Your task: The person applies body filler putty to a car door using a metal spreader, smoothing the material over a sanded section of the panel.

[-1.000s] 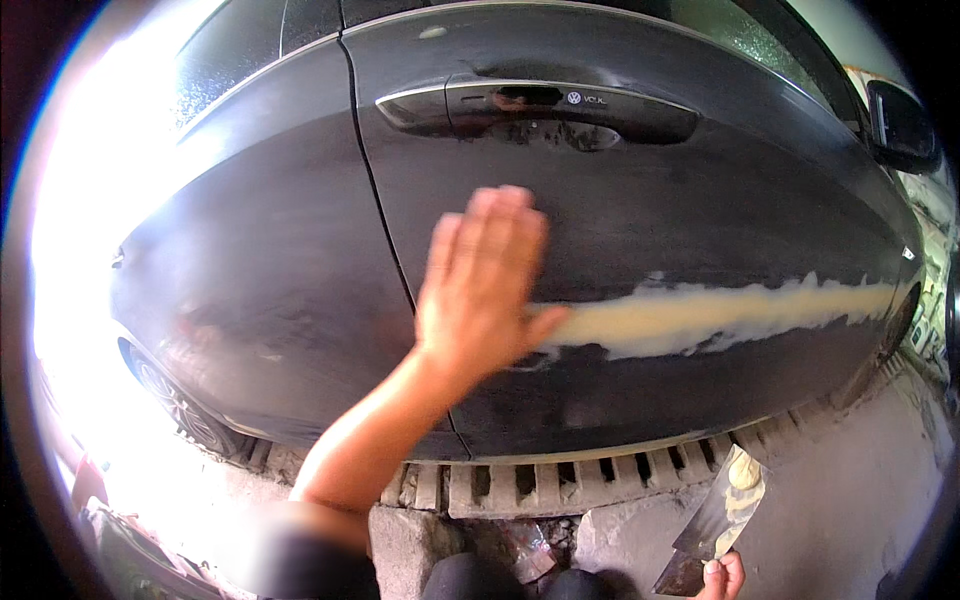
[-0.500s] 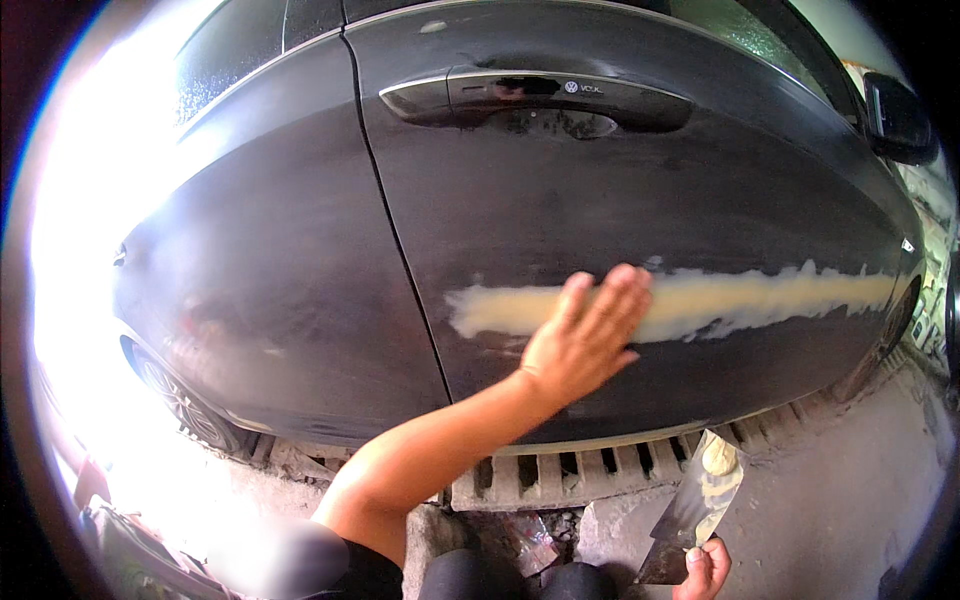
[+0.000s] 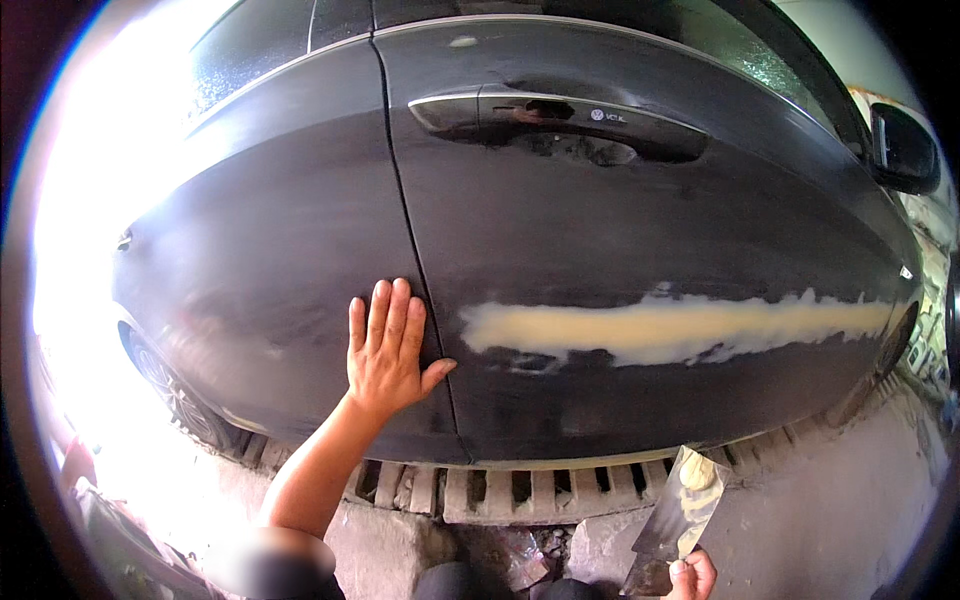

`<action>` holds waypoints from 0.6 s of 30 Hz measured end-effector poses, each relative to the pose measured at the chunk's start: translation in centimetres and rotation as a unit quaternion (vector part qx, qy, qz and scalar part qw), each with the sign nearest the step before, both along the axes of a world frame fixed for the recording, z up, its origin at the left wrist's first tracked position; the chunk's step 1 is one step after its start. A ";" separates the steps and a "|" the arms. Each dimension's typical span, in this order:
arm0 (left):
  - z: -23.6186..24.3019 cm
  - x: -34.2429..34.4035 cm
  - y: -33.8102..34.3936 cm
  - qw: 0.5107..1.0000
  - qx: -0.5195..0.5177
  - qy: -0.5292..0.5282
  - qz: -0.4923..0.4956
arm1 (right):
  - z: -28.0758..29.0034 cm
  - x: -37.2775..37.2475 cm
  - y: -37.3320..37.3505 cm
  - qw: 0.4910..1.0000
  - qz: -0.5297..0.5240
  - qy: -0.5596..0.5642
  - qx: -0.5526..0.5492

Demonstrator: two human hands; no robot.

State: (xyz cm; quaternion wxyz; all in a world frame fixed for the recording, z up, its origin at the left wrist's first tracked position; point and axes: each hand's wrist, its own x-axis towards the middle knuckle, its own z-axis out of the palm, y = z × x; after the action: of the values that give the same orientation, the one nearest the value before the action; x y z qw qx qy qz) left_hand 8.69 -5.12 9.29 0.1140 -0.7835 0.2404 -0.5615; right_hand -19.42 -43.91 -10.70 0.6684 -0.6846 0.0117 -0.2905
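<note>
My left hand [image 3: 385,365] lies flat with its fingers spread on the dark car's rear door panel [image 3: 270,290]. Its thumb reaches over the door seam [image 3: 408,225] toward the front door [image 3: 560,230]. Along that front door runs a band of yellowish filler putty [image 3: 640,332] with whitish, ragged edges. At the lower right, my right hand [image 3: 694,577] grips a thin, flat putty plate [image 3: 660,522] by its lower end, thumb on top. A lump of pale yellow putty [image 3: 699,472] and smears sit on the plate, held apart from the car.
A glossy door handle [image 3: 560,125] is above the putty band, and a side mirror [image 3: 905,148] juts out at far right. Below the car runs a slatted grating [image 3: 540,497]. Concrete blocks [image 3: 385,545] and rubble [image 3: 525,555] lie near my knees.
My left hand has moved left, from the putty band on the front door to the rear door beside the seam. My right hand still holds the putty plate. The view has shifted slightly.
</note>
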 end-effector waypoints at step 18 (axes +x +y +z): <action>5.6 -3.0 -4.4 0.995 -0.085 0.049 0.025 | 1.0 -3.3 -2.0 0.926 -0.041 0.085 -0.365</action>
State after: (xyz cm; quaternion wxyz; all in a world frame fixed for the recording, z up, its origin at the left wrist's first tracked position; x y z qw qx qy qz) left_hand 5.67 -9.52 14.93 0.0489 -0.8225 0.1778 -0.5380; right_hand -22.71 -45.90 -9.73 0.3563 -0.9023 -0.0098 -0.2424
